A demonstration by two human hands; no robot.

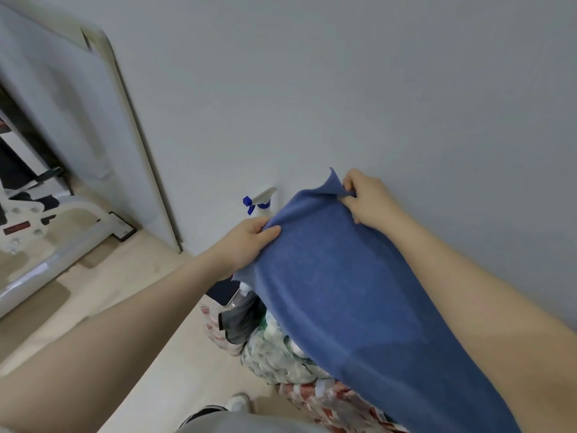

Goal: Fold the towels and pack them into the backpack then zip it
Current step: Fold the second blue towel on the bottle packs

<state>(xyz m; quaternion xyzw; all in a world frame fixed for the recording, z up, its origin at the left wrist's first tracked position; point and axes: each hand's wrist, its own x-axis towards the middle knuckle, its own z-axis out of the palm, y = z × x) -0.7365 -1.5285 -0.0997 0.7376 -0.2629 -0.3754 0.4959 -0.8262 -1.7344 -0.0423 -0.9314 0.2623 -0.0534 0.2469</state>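
Towel: one blue towel [359, 285], held up in the air in front of the pale wall, its length hanging down toward the person.
Left hand: the left hand [246, 239] grips the towel's upper left corner, fingers curled round the edge, thumb on top.
Right hand: the right hand [368, 198] pinches the upper right corner, fingers bunched tight on the cloth.
Why held so: two corners apart and raised lets the cloth hang flat, likely to line up a first fold.
Spray bottle: one spray bottle [260, 200], just behind the towel's left corner.
Clutter: patterned bags [268, 354] under the towel.
Backpack: none that I can pick out.
Count: one towel, two hands, one bottle.
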